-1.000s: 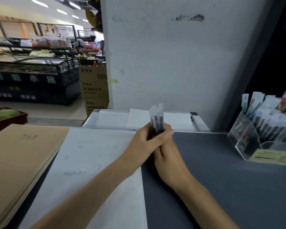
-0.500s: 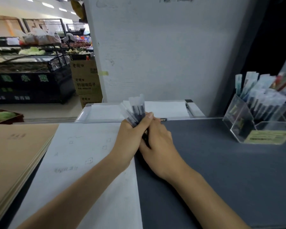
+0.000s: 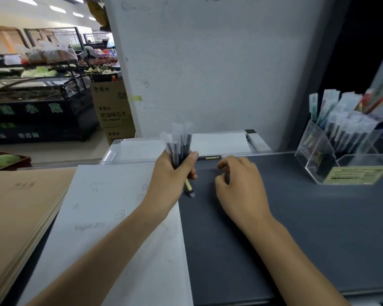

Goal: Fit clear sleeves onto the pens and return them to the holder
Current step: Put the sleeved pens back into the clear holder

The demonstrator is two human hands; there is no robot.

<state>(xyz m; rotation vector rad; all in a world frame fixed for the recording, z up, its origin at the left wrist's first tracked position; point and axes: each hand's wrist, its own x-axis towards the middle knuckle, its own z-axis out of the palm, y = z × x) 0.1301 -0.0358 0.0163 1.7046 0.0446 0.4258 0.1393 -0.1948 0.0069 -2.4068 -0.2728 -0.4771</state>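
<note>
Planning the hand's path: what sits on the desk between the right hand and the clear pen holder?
Nothing: in the head view only bare grey desk lies between the right hand and the pen holder.

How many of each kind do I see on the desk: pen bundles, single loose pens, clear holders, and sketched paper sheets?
Bundle of sleeved pens, gripped in the left hand: 1
Loose pen lying near the back edge: 1
Clear holder: 1
Sketched sheet: 1
Total: 4
</note>
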